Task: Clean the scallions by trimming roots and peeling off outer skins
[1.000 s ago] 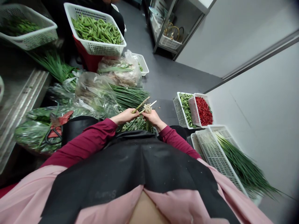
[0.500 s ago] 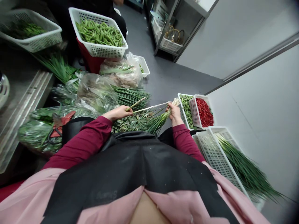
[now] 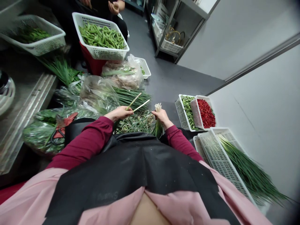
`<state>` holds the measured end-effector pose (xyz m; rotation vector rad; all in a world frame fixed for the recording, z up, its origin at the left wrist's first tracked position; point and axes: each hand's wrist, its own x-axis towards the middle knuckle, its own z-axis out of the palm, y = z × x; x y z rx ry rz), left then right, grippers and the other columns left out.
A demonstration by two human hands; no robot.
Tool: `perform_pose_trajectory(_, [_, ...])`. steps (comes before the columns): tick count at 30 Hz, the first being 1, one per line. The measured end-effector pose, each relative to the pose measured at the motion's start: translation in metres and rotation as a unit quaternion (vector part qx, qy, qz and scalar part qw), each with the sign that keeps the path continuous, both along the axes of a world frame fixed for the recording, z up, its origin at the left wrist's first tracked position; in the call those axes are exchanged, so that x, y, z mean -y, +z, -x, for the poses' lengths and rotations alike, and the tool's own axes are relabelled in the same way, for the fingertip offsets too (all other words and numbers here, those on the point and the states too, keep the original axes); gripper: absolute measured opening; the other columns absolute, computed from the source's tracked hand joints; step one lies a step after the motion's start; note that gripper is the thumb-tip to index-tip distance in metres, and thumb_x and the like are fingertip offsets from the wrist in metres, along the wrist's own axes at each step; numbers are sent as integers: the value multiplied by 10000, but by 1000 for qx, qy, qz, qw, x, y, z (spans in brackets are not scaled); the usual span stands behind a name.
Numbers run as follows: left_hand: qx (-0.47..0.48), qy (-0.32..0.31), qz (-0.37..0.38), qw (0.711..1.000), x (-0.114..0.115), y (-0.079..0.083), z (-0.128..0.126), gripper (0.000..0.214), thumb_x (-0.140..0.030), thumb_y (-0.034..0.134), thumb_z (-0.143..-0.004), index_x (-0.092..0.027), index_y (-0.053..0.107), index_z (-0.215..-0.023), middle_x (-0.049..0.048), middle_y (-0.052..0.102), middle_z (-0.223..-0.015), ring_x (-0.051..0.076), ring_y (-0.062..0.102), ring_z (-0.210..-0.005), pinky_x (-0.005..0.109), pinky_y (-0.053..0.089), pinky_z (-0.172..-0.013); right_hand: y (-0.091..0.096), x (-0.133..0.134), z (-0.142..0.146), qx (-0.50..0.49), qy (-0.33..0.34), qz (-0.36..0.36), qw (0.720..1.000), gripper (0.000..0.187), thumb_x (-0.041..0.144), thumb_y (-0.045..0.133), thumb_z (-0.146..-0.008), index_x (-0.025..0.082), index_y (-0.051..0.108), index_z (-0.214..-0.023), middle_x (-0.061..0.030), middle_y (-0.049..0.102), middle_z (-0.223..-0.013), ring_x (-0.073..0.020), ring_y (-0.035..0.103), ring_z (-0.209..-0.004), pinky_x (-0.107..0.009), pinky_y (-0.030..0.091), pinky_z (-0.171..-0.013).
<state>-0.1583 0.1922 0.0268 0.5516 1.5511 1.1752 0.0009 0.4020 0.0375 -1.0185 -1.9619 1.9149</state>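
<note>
My left hand [image 3: 122, 112] is closed on two thin stalks that look like scallions [image 3: 141, 105]; their pale ends stick out up and to the right. To its right, my right hand [image 3: 162, 117] grips a bunch of scallions [image 3: 158, 107], white root ends up, green leaves hanging down. Its thumb and forefinger reach toward the left stalks, with a gap between. Below and between both hands lies a heap of scallion trimmings [image 3: 137, 122]. Beyond it rests a pile of long green scallions [image 3: 131, 96].
At right stand baskets of green peppers [image 3: 187, 109], red chillies [image 3: 206, 113] and scallions [image 3: 246, 165]. Bagged vegetables [image 3: 98, 93] and scissors [image 3: 57, 136] lie at left. Behind a basket of green pods [image 3: 102, 37], a co-worker's hands [image 3: 114, 7] show. A metal shelf [image 3: 170, 31] stands further back.
My right hand has moved left and turned its scallion bunch more upright. The pale strip stretched between my hands is gone; the left stalk's end is now free. A co-worker's hands have come into view.
</note>
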Motion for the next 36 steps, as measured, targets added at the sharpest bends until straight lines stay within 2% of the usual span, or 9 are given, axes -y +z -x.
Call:
perform_pose_trajectory(5, [150,-87,-61,983,-10,-3,-24,325,-444,737,-696,-152,622,-779,-60,387,-491,39,275,-382,208,167,-387,15,30,13,-63,41,115,991,346,346,792,-581,167,624,-825,55,540,-564,-71,467,-414,-218,390,-409])
perform_pose_trajectory(9, [197,-27,-94,976,-15,2,-32,268,-347,764,-684,-123,659,-787,23,575,-663,77,491,-543,206,378,-484,28,34,13,-107,-36,109,988,383,416,794,-591,156,594,-788,-3,628,-684,-106,571,-549,-241,488,-499])
perform_pose_trajectory(12, [207,1,-94,974,-18,2,-31,289,-260,764,-663,-114,669,-894,64,633,-803,119,574,-678,251,467,-605,35,31,10,-106,-22,98,989,393,433,793,-596,153,589,-783,-11,630,-648,-128,593,-574,-273,521,-559])
perform_pose_trajectory(14, [160,-10,-86,983,-21,-1,-32,311,-216,741,-649,-116,656,-931,35,618,-758,104,540,-606,250,451,-574,35,36,9,-81,33,74,993,360,394,800,-587,155,602,-769,23,581,-559,-107,533,-485,-262,487,-516])
perform_pose_trajectory(17, [-19,-18,-90,996,-29,-7,-40,282,-159,677,-615,-120,649,-893,6,611,-707,127,533,-605,271,456,-611,27,56,14,-31,94,7,995,267,321,792,-584,158,628,-717,34,556,-528,-86,465,-453,-232,408,-463])
perform_pose_trajectory(22, [-248,16,-138,959,-39,-13,-50,386,-150,573,-605,-105,646,-981,97,674,-982,258,589,-962,357,446,-879,7,74,23,-10,44,-4,999,209,277,770,-572,176,615,-669,34,565,-558,-92,463,-498,-227,391,-470])
perform_pose_trajectory(25, [-235,19,-129,963,-36,-9,-47,469,-199,607,-597,-92,627,-1053,111,661,-1054,245,587,-965,351,438,-887,4,63,22,-29,10,68,997,239,305,769,-579,170,597,-677,41,532,-536,-76,434,-460,-221,366,-430])
perform_pose_trajectory(29, [-123,9,-135,983,-29,-4,-40,397,-395,618,-676,-99,650,-937,53,662,-846,170,573,-751,293,445,-728,7,49,16,-43,14,133,990,304,314,794,-564,160,574,-706,51,503,-530,-70,448,-453,-219,389,-436])
perform_pose_trajectory(36, [-147,35,-125,981,-31,-11,-39,337,-453,632,-696,-124,653,-771,6,602,-659,127,495,-616,251,374,-601,6,44,12,-21,55,45,997,219,313,747,-613,174,580,-646,35,513,-529,-84,448,-463,-233,382,-448])
